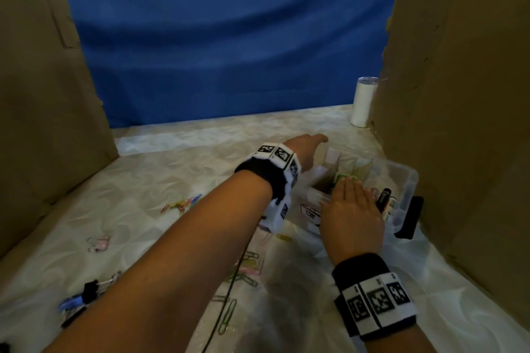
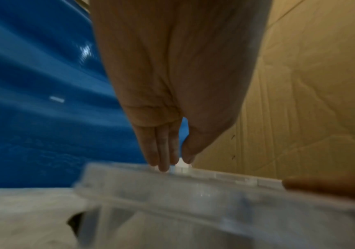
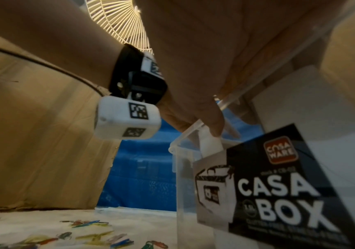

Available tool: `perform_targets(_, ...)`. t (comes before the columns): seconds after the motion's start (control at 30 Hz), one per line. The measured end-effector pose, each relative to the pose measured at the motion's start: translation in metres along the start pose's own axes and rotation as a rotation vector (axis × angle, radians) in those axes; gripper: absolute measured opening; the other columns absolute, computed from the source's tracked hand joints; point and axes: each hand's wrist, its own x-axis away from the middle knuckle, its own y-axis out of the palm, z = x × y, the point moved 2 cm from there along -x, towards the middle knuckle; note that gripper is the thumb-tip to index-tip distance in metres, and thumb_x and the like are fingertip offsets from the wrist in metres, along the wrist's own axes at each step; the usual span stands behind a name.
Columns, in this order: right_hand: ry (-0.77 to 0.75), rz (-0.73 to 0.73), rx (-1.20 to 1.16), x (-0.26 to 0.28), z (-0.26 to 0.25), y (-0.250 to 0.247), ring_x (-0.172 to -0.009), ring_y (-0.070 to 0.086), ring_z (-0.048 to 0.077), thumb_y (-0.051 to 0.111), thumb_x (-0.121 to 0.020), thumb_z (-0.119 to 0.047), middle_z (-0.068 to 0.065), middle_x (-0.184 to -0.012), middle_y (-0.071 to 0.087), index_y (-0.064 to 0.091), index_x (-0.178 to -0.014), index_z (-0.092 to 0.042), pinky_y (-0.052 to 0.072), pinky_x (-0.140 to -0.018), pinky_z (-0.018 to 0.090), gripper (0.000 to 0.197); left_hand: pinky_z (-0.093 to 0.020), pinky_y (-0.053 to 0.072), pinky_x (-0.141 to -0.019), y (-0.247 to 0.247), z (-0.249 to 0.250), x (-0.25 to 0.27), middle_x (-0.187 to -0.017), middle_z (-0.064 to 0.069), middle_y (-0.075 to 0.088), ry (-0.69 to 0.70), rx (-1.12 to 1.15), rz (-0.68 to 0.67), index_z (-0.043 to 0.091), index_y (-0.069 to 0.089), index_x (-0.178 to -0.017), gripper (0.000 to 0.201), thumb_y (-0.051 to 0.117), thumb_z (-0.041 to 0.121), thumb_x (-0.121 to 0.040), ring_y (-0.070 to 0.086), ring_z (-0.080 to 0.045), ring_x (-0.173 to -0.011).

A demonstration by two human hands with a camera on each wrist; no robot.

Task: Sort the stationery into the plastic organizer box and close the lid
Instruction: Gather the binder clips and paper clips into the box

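The clear plastic organizer box (image 1: 404, 180) stands at the right of the table, its label (image 3: 268, 185) facing me. My right hand (image 1: 350, 206) lies flat, fingers straight, on the clear lid (image 3: 257, 75) over the box. My left hand (image 1: 312, 142) reaches across to the far left edge of the lid, where its straight fingertips (image 2: 163, 166) touch the rim beside a white latch (image 3: 210, 143). Green items (image 1: 344, 178) and a black marker (image 1: 384, 198) show through the plastic. Whether the lid sits fully down I cannot tell.
Coloured paper clips (image 1: 246, 266) and binder clips (image 1: 89, 291) lie loose on the white table at the near left. A black object (image 1: 410, 218) sits against the box's right side. Cardboard walls (image 1: 459, 123) flank both sides, with a white tumbler (image 1: 364, 100) behind.
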Motion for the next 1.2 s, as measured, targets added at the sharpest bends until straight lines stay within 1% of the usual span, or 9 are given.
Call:
perform_targets(0.2,-0.072,0.065,0.018,0.008,0.001,-0.003,-0.115,0.059,0.042,0.072,-0.071,-0.022,0.028,-0.123,0.061,0.058,-0.122,0.009,0.04,-0.102,0.052,0.061,-0.035,0.043,-0.1,-0.014,-0.027,0.094,-0.145,-0.004,0.04,0.033,0.108,0.13,0.022,0.036,-0.143,0.044,0.04,0.019,-0.099,0.049,-0.023,-0.126)
perform_targets(0.3,-0.067,0.024,0.009,0.011,-0.001,-0.007,-0.119,0.056,0.042,0.061,-0.078,-0.029,0.027,-0.127,0.059,0.056,-0.125,0.008,0.038,-0.104,0.053,0.06,-0.037,0.043,-0.101,0.004,-0.057,0.15,-0.142,0.002,0.042,-0.036,0.041,0.067,0.027,0.041,-0.138,0.04,0.039,0.019,-0.099,0.049,-0.021,-0.124)
perform_targets(0.4,-0.063,0.003,-0.07,0.016,-0.008,-0.011,-0.132,0.042,0.042,0.042,-0.086,-0.035,0.026,-0.14,0.047,0.046,-0.135,0.005,0.027,-0.112,0.053,0.064,-0.039,0.041,-0.101,0.026,-0.085,0.204,-0.138,0.006,0.043,-0.17,0.02,-0.027,0.03,0.045,-0.134,0.035,0.038,0.025,-0.1,0.049,-0.019,-0.122)
perform_targets(0.5,-0.178,-0.024,-0.185,0.033,-0.033,-0.014,-0.143,0.026,0.038,0.053,-0.088,-0.03,0.02,-0.152,0.032,0.036,-0.144,-0.001,0.017,-0.116,0.051,0.065,-0.032,0.042,-0.098,0.042,-0.107,0.258,-0.135,0.004,0.046,-0.262,0.063,-0.03,0.026,0.05,-0.132,0.034,0.041,0.024,-0.099,0.049,-0.018,-0.122)
perform_targets(0.6,-0.374,-0.125,-0.306,0.056,-0.069,-0.014,-0.146,0.019,0.033,0.059,-0.087,-0.031,0.014,-0.155,0.03,0.04,-0.142,-0.007,0.016,-0.117,0.045,0.063,-0.03,0.041,-0.101,0.048,-0.131,0.309,-0.131,0.004,0.05,-0.358,0.114,0.06,0.025,0.053,-0.129,0.032,0.046,0.022,-0.097,0.051,-0.016,-0.12)
perform_targets(0.8,-0.654,-0.43,-0.472,0.097,-0.147,-0.011,-0.139,0.032,0.015,0.052,-0.092,-0.037,-0.004,-0.147,0.039,0.044,-0.137,-0.024,0.03,-0.109,0.025,0.048,-0.024,0.041,-0.088,0.047,-0.169,0.411,-0.124,0.004,0.054,-0.602,0.104,0.217,0.024,0.054,-0.128,0.032,0.05,0.02,-0.096,0.054,-0.016,-0.112)
perform_targets(0.97,-0.849,-0.636,-0.473,0.118,-0.207,-0.007,-0.105,0.059,0.018,0.05,-0.093,-0.029,-0.005,-0.116,0.058,0.057,-0.117,-0.026,0.046,-0.083,0.03,0.025,-0.019,0.036,-0.082,0.063,-0.177,0.456,-0.13,0.007,0.051,-0.695,0.106,0.175,0.029,0.051,-0.131,0.036,0.053,0.026,-0.095,0.047,-0.009,-0.089)
perform_targets(1.1,-1.001,-0.702,-0.333,0.115,-0.259,0.013,-0.105,0.057,0.026,0.053,-0.092,-0.017,0.002,-0.124,0.048,0.05,-0.129,-0.028,0.046,-0.081,0.033,0.04,-0.026,0.04,-0.095,0.071,-0.17,0.454,-0.13,0.006,0.052,-0.695,0.078,0.129,0.03,0.051,-0.131,0.04,0.056,0.032,-0.091,0.048,-0.015,-0.117)
perform_targets(1.2,-1.069,-0.717,-0.14,0.115,-0.28,0.026,-0.107,0.056,0.028,0.054,-0.09,-0.011,0.004,-0.122,0.047,0.055,-0.124,-0.021,0.045,-0.079,0.033,0.035,-0.029,0.042,-0.091,0.073,-0.163,0.445,-0.13,0.005,0.05,-0.713,-0.03,0.052,0.03,0.045,-0.136,0.048,0.056,0.04,-0.09,0.047,-0.017,-0.118)
